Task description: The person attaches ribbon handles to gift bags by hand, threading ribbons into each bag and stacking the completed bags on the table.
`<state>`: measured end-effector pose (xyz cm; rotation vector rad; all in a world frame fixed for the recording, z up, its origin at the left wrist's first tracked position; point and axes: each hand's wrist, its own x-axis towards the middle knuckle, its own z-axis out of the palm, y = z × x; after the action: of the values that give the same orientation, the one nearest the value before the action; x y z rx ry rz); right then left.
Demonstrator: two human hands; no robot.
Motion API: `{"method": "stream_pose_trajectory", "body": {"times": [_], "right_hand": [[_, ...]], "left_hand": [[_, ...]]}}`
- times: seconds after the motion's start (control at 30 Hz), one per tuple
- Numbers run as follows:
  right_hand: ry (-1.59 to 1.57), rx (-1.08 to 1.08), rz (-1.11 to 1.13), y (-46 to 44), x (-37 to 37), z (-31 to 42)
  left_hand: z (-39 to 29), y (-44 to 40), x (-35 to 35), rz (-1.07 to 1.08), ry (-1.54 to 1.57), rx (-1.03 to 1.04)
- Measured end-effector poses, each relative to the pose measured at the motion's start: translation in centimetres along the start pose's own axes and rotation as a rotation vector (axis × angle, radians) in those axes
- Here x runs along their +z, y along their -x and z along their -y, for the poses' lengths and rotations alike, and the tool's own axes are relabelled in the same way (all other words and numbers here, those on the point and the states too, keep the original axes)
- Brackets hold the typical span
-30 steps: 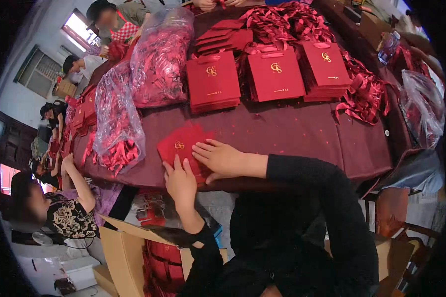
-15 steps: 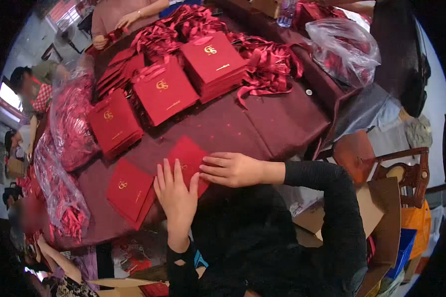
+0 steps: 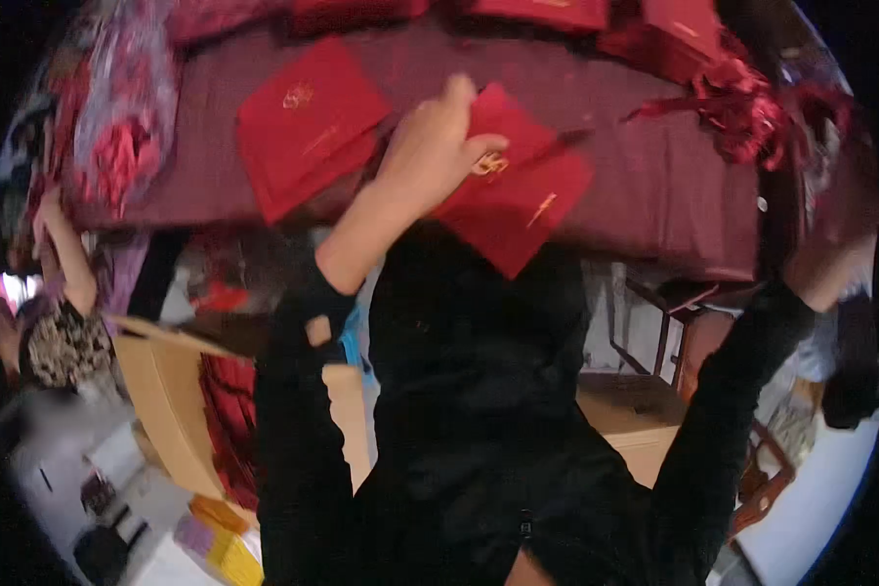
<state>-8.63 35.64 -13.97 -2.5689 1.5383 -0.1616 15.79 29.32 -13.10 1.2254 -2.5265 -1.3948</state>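
A flat red paper bag (image 3: 539, 200) with gold lettering lies aslant at the table's near edge, one corner jutting toward my body. My left hand (image 3: 430, 146) rests at its left side, thumb and forefinger apart, the thumb by the gold emblem. Left of that hand lies another small group of flat red bags (image 3: 308, 122), slightly fanned. My right hand (image 3: 845, 256) is stretched out to the far right, beyond the ribbons; motion blur hides its fingers and anything they touch.
Stacked red bags (image 3: 547, 10) line the top of the view. Loose red ribbons (image 3: 742, 117) lie at the right of the maroon-covered table (image 3: 654, 210). Clear plastic wrapping (image 3: 132, 68) holds red items at left. An open cardboard box (image 3: 171, 410) stands below; another person's arm (image 3: 68, 254) shows at left.
My right hand has left the red bag and swung far out to the right. My left hand stays at the bag. The view has tipped down toward my body.
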Motion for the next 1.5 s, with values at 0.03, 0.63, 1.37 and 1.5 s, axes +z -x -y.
{"method": "stream_pose_trajectory", "body": {"times": [0.03,0.63,1.37,1.5], "right_hand": [[0.052,0.013,0.0,0.4,-0.5,-0.5],[-0.072,0.495,-0.673,-5.4,-14.9,-8.3],[-0.623,0.684,-0.642,-15.2,0.3,-5.7],[-0.512,0.689,-0.618,-15.7,0.2,-5.7]], "left_hand": [[2.6,-5.7,-1.4,-0.081,-0.033,0.133],[8.1,-18.1,-17.7,-0.137,0.13,0.429],[3.6,-20.5,-11.9,0.135,0.855,0.031],[4.0,-20.8,-11.7,0.129,0.866,0.018]]}}
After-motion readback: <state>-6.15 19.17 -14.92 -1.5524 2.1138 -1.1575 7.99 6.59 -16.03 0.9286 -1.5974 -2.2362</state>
